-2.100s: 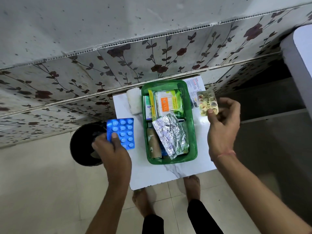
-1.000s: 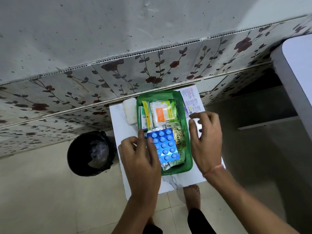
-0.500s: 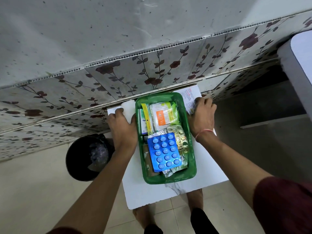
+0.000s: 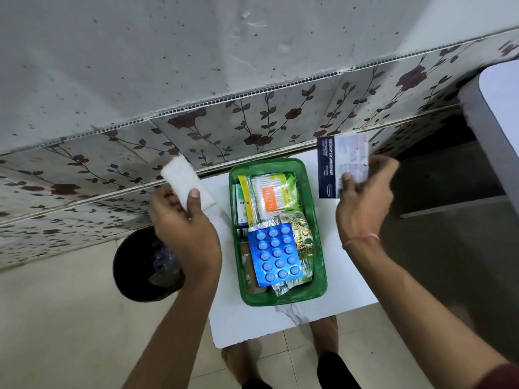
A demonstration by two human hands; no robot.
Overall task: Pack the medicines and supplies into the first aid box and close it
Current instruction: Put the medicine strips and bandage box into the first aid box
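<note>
The green first aid box (image 4: 278,297) stood open on the white worktop (image 4: 280,318), near the wall. Inside, a blue blister pack (image 4: 273,252) lay uppermost at the near end, overlapping a gold-coloured strip (image 4: 303,234) and crumpled foil (image 4: 283,289). A packet of cotton buds (image 4: 273,196) and a small green-and-white carton (image 4: 242,209) occupied the far end.

The left hand (image 4: 185,234) was raised to the left of the box, clear of the worktop. Its fingers (image 4: 193,197) were closed on a white gauze pad (image 4: 186,183), thumb across the pad's near face, the greater part of the pad projecting above the fingertips.

The right hand (image 4: 362,203) was raised to the right of the box. It held a flat printed packet (image 4: 341,165), dark blue along its left edge, upright, with the thumb pressed on the lower front. The remaining fingers were blurred; they appeared to be curled behind the packet.

A black bin (image 4: 146,265) stood on the floor left of the worktop.
</note>
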